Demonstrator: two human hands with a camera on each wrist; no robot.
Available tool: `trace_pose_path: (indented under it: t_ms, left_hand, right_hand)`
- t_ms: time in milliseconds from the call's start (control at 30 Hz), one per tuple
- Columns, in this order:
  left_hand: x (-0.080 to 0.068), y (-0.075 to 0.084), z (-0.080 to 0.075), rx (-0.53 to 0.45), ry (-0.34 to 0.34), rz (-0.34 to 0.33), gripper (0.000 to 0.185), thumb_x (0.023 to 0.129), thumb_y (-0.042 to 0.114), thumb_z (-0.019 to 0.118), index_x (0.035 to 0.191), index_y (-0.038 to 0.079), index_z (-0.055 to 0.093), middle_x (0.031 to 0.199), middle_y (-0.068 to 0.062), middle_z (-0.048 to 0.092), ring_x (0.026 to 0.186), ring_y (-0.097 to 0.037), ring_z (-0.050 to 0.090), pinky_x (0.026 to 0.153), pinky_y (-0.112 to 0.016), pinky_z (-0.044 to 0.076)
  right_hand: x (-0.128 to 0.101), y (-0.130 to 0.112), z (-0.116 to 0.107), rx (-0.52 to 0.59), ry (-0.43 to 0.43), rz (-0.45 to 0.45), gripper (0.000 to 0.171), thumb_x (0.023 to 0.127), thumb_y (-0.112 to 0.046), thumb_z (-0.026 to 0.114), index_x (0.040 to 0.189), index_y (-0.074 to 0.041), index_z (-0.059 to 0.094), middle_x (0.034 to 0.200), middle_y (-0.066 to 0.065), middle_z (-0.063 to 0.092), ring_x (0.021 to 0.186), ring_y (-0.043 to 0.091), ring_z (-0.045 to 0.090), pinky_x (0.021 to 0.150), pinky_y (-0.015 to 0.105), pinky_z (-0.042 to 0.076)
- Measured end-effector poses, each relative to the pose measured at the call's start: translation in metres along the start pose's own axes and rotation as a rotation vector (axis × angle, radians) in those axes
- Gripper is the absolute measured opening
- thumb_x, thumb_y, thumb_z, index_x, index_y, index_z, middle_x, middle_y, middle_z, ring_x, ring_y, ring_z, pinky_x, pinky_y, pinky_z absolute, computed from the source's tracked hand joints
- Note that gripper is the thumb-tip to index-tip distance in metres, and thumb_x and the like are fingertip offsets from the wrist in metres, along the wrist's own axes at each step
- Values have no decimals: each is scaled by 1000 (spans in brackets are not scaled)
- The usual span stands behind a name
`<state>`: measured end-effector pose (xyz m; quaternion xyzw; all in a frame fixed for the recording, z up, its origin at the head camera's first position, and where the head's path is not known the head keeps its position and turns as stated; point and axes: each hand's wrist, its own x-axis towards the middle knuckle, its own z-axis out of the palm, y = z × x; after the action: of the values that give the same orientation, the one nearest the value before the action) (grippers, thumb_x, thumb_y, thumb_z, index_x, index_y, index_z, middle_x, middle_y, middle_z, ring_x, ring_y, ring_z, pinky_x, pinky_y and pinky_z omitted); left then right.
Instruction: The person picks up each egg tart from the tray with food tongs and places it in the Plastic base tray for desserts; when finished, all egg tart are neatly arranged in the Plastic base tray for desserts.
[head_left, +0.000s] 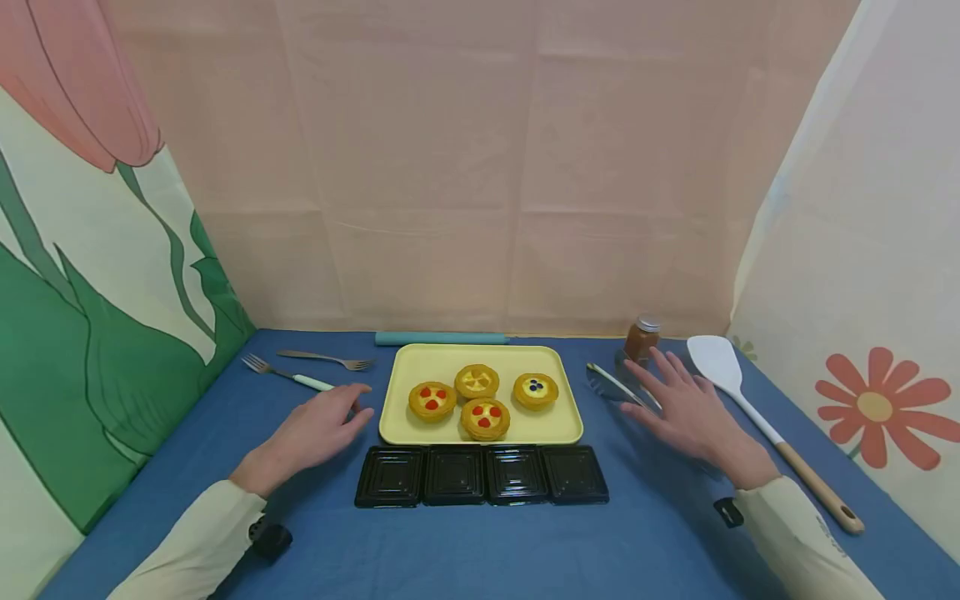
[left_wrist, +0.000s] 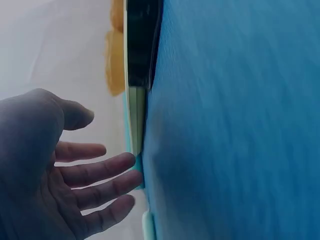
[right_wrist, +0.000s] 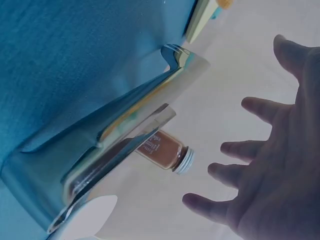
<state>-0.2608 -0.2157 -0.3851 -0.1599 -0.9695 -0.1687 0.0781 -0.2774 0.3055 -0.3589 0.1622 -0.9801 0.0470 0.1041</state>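
Observation:
My left hand [head_left: 311, 435] hovers left of a pale yellow tray [head_left: 387, 417], fingers relaxed; the left wrist view shows them spread, holding nothing. Nearest to it lies a fork with a mint handle [head_left: 312, 382]. On the tray sit several tarts, among them a red-dotted one [head_left: 485, 419] and a blue-dotted one [head_left: 536, 390]. My right hand [head_left: 688, 417] is held with spread fingers, nothing gripped, over a clear holder [right_wrist: 165, 116] with utensils in it. Beyond those fingers stands a brown jar [right_wrist: 161, 149] with a silver lid. The hand partly hides the holder in the head view.
A row of black lidded compartments [head_left: 453, 475] lies along the tray's front edge. A white spatula [head_left: 716, 360] with a wooden handle lies at the right. At the back are a second fork [head_left: 322, 357] and a teal bar [head_left: 441, 338]. Fabric walls enclose the blue table [head_left: 480, 554].

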Motion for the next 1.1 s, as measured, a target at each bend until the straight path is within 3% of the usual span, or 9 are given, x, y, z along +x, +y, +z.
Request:
trace_pose_path:
  t_ms: [167, 433, 767, 900, 1100]
  left_hand:
    - [5, 3, 4, -69, -12, -51, 41, 100, 22, 60, 132, -3, 59, 92, -3, 66, 70, -13, 56, 62, -33, 50]
    - [10, 5, 11, -212, -32, -64, 40, 100, 19, 60, 131, -5, 58, 95, -8, 68, 69, -15, 57, 62, -32, 50]
    - [12, 1, 24, -337, -6, -126, 41, 100, 20, 60, 132, -5, 58, 96, -7, 67, 78, -18, 57, 69, -35, 49]
    - [12, 0, 30, -376, 16, -161, 43, 100, 19, 61, 135, -5, 57, 97, -7, 66, 80, -19, 56, 71, -36, 47]
    - [12, 2, 36, -427, 21, -173, 44, 98, 14, 61, 137, -5, 57, 94, -6, 66, 74, -19, 54, 66, -35, 44]
  right_hand:
    - [-1, -1, 2, -9, 33, -21, 73, 97, -56, 57, 155, -15, 41, 159, 27, 27, 145, 50, 23, 102, 76, 25]
    - [-8, 3, 1, 31, 86, -38, 69, 96, -47, 65, 149, -8, 48, 148, 31, 41, 130, 51, 45, 91, 70, 41]
    - [-23, 13, 2, 90, 112, -42, 68, 94, -42, 70, 146, -4, 50, 138, 28, 50, 113, 47, 58, 85, 63, 48]
    - [-30, 17, 2, 139, 105, -15, 69, 93, -41, 71, 146, -2, 50, 136, 29, 51, 114, 46, 57, 87, 63, 47]
    - [-41, 24, 1, 232, 113, 19, 68, 92, -31, 75, 143, 4, 50, 127, 30, 55, 109, 45, 58, 83, 60, 48]
